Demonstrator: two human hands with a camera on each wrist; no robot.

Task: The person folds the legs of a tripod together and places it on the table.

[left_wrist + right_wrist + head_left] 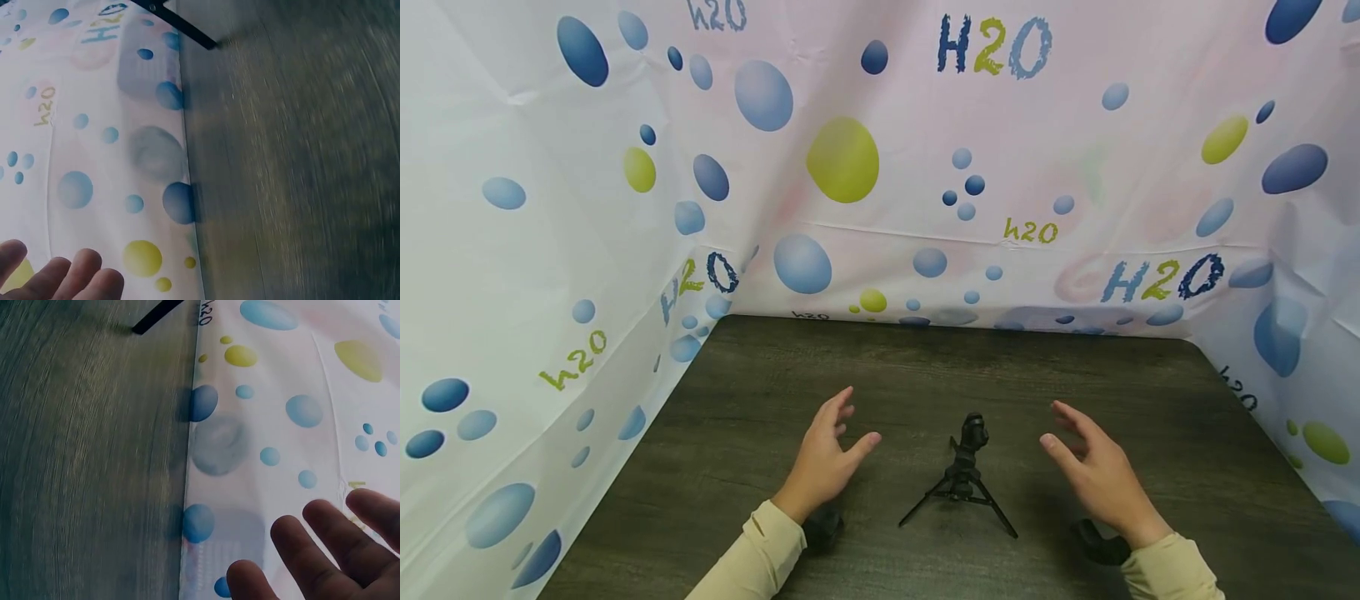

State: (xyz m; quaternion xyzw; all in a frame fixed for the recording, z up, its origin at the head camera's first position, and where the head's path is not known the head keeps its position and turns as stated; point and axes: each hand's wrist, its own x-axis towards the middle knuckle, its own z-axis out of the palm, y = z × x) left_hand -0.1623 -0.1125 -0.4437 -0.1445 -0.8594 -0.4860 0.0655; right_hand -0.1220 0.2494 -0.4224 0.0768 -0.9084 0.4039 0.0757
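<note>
Wrinkled white sheeting [917, 108] is enclosing a dark, wood-grained tabletop [955, 367] on three sides: a back panel [1015, 158] is rising behind the far edge, a left panel [490, 275] is slanting down along the left side, and a right panel [1322, 283] is running along the right. Blue ovals [763, 96] in many sizes are dotting the sheeting, and a large yellow-green blob [842, 160] is standing out left of centre on the back panel. Lettering [988, 46] reading "H2O" is repeating in blues and green. A fold [895, 235] is crossing the back panel horizontally. Under soft light, the back panel is looking faintly pink, the left panel whiter.
</note>
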